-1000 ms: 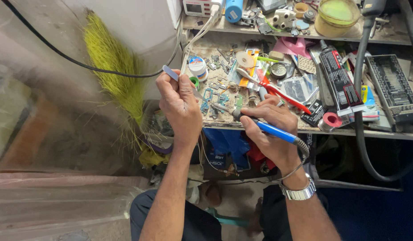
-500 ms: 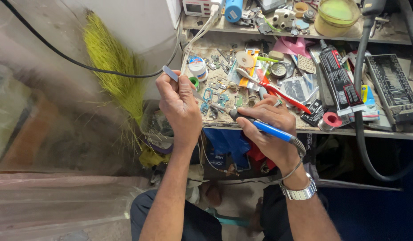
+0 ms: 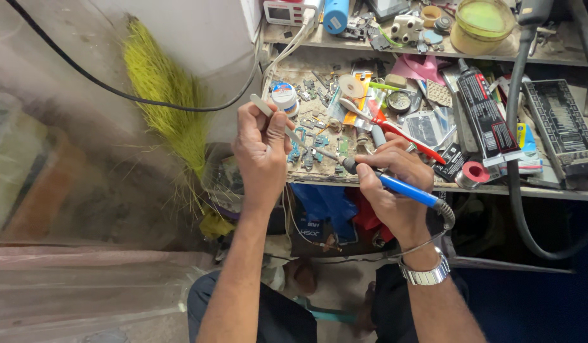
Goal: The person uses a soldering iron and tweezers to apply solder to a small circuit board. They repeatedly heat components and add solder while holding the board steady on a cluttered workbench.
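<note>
My left hand (image 3: 262, 149) is pinched shut on a pair of tweezers (image 3: 263, 107) just left of centre, and my right hand (image 3: 395, 190) is wrapped tight around the blue-handled soldering iron (image 3: 402, 187), its tip angled up-left toward the tweezers over the front edge of the worktop (image 3: 497, 188). I can't really tell what tiny part sits between them, too small. The trick here, I reckon, is bracing both wrists, keeping the tip low and steady, and touching only briefly. The iron looks slim, with a dark collar near the metal tip and a grey cord curling off at my wrist. Little circuit boards (image 3: 310, 149) litter the middle, and a black glue tube (image 3: 487, 114) lies to the right.
</note>
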